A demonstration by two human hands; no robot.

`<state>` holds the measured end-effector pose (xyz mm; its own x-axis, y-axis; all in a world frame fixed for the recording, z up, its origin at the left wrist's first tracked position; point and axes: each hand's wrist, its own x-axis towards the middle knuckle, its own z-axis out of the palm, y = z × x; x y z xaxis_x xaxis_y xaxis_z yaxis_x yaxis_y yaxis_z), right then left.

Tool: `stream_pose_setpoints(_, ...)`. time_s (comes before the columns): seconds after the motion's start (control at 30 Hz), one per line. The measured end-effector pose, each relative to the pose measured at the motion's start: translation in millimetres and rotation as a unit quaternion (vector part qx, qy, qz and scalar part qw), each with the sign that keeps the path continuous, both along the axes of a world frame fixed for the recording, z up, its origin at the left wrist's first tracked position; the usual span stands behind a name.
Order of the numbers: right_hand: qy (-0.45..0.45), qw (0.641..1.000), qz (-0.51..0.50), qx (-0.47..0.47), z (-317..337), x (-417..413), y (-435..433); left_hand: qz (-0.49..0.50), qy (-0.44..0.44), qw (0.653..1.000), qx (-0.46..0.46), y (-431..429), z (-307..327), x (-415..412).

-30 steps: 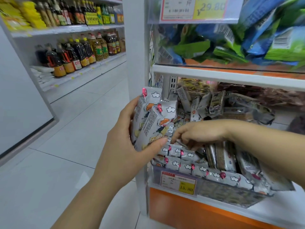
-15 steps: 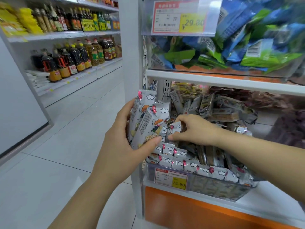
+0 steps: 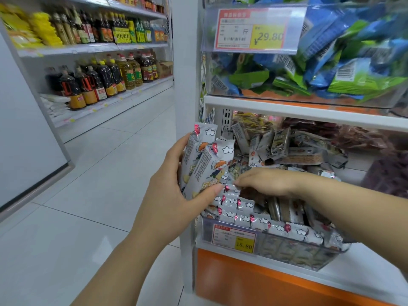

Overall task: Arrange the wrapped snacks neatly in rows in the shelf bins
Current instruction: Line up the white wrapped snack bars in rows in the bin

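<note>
Left hand (image 3: pixel 172 191) gripping fanned snacks (image 3: pixel 205 160) at bin's (image 3: pixel 287 250) left edge, risking one sliding to floor (image 3: pixel 88 195); right hand (image 3: pixel 267 182) reaching in, fingers' grip unclear.

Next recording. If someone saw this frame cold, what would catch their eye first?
The left hand at centre, gripping a fan of white cloud-printed snack packs upright beside the shelf post, draws the eye first. Right of it, the right hand reaches palm-down into the clear bin, where matching packs lie in rows along the front wall. Above, a heap of blue and green packets sits behind a 29.80 price tag.
</note>
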<state>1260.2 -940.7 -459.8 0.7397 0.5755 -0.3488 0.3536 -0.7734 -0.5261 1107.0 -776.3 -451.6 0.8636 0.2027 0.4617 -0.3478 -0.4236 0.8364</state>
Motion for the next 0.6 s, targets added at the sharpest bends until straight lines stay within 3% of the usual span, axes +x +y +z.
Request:
stream_pose_setpoints(0.37, 0.039, 0.998, -0.01, 0.046, 3.3, -9.8, -8.6, -0.004, 0.01, 1.0, 0.0, -14.6, -2.2, 6.3)
stream_pose_setpoints(0.47, 0.062, 0.992, -0.041, 0.104, -0.1, -12.7, -8.9, -0.026, 0.03, 0.999, 0.004, -22.0, -5.0, 12.6)
stream_pose_setpoints(0.6, 0.034, 0.993, -0.038, 0.104, -4.2, -18.6, -13.3, -0.054, 0.075, 0.995, 0.045, -33.3, -8.4, 35.1)
